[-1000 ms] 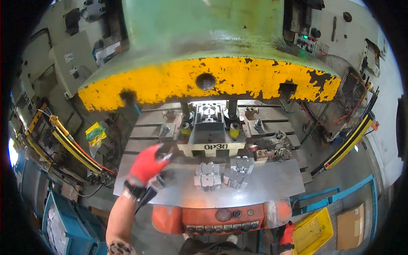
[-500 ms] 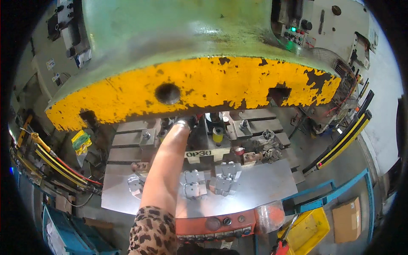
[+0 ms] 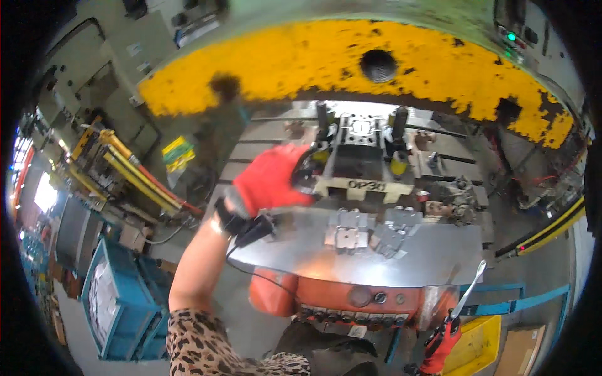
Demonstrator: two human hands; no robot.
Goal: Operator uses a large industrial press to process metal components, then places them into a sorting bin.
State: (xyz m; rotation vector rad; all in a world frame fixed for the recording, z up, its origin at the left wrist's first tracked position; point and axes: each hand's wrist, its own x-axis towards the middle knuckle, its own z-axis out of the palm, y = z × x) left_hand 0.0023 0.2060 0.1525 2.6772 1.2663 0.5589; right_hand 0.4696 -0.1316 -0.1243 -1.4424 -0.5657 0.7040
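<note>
My left hand (image 3: 269, 178), in a red glove with a dark strap at the wrist, is at the left front corner of the die (image 3: 357, 164). Its fingers curl around something dark and shiny, mostly hidden by the glove. Low at the right, my right hand (image 3: 442, 348), gloved in red and black, grips a long silver hand tool (image 3: 469, 291) with a slim, loop-like tip pointing up. A bright patterned metal plate (image 3: 360, 128) lies in the die between its posts. Grey cast metal parts (image 3: 348, 230) rest on the steel plate (image 3: 301, 241) before the die.
Above the die hangs the press's chipped yellow ram (image 3: 301, 62). An orange control panel (image 3: 351, 297) with a row of buttons stands in front. A yellow bin (image 3: 476, 344) and a cardboard box (image 3: 520, 351) are at lower right, a blue cart (image 3: 122, 313) at lower left.
My left hand has come out from under the ram, back and to the left. My right hand has raised the silver tool beside the table. The view has turned left.
</note>
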